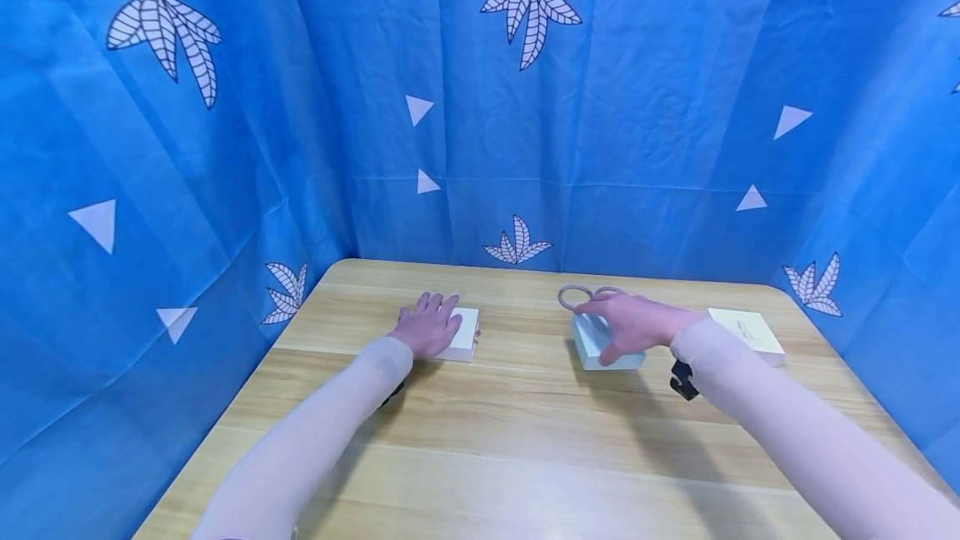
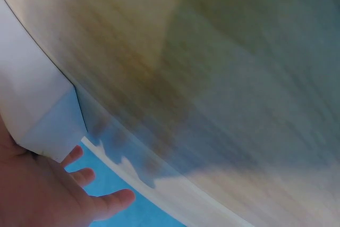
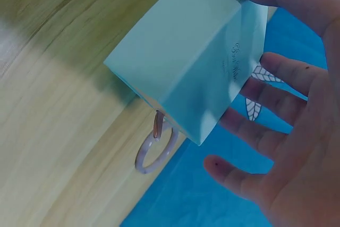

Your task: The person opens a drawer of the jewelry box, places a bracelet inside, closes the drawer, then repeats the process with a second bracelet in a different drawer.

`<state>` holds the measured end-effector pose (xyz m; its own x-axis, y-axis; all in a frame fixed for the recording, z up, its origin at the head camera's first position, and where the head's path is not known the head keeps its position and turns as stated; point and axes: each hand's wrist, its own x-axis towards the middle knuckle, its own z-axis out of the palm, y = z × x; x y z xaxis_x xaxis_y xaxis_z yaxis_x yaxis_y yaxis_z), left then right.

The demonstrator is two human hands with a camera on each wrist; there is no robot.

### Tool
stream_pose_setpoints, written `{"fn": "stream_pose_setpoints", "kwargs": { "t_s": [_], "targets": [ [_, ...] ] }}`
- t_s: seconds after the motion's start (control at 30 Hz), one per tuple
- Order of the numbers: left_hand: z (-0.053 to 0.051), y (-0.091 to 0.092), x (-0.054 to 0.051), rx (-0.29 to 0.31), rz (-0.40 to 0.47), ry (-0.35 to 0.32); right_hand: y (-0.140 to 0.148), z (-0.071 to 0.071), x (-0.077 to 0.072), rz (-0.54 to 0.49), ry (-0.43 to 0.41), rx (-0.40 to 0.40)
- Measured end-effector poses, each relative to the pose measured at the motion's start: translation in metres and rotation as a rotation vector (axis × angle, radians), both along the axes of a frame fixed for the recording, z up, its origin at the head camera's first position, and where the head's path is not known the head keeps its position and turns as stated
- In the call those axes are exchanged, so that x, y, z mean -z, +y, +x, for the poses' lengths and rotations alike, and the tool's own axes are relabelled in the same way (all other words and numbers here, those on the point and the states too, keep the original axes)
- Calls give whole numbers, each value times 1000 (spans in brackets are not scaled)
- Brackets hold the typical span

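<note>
My left hand [image 1: 427, 325] rests on a white box [image 1: 465, 332] left of centre, its fingers straight and spread. A small reddish tab shows at that box's right side. The left wrist view has the same white box [image 2: 32, 62] above the palm, with fingertips beyond it. My right hand [image 1: 633, 319] holds a pale blue-green box [image 1: 587, 338] between thumb and fingers. In the right wrist view that box [image 3: 175, 41] is tilted, with script lettering on one face and a brown ribbon tab [image 3: 158, 125] at its end. Just past it lies a pale mauve bangle [image 3: 140, 159].
A cream-topped box [image 1: 750, 332] with small print lies on the right of the wooden table [image 1: 480, 440], beyond my right forearm. Two ring-shaped bangles [image 1: 561, 298] show behind the blue-green box. A blue patterned curtain [image 1: 637, 107] encloses the table's back and sides.
</note>
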<state>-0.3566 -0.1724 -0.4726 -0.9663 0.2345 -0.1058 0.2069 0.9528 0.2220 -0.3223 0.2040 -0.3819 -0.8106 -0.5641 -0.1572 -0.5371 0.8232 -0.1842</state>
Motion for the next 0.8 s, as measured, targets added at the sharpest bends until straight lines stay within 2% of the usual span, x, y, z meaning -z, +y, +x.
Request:
{"fn": "stream_pose_setpoints", "kwargs": {
  "t_s": [0.4, 0.6, 0.8],
  "targets": [
    [2, 0, -4, -2, -1, -15, -19, -9, 11, 43, 60, -37],
    [3, 1, -5, -3, -5, -9, -30, -11, 12, 63, 42, -32],
    [2, 2, -4, -5, 1, -12, -38, -14, 14, 31, 18, -51]
  ]
}}
